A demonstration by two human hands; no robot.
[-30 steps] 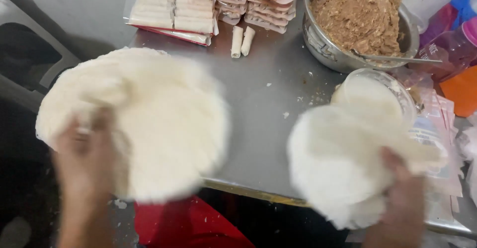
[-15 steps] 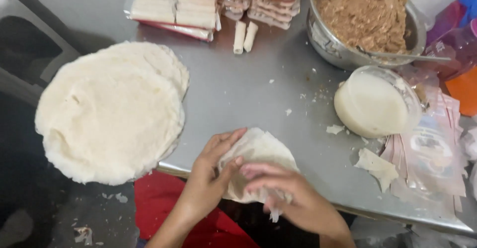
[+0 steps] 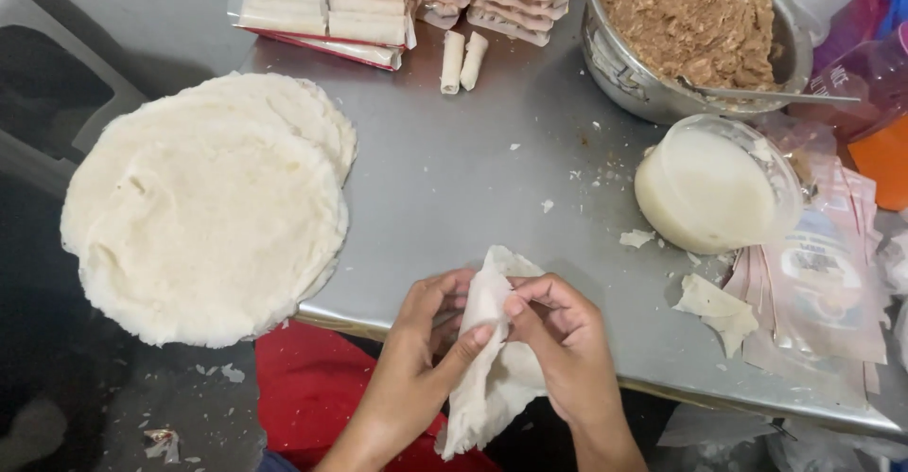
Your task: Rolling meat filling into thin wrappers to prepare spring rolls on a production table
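Hanging pinched between left hand and right hand: wrapper.

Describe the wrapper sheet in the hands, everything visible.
The wrapper sheet is thin, white and floury-looking, soft and limp like raw dough skin. It is folded or crumpled, not flat: its top corner rises over the edge of the steel table, its lower part hangs down past that edge. The left hand and right hand pinch it from both sides near the top, thumbs on its face. Edges look uneven; nothing else touches it.
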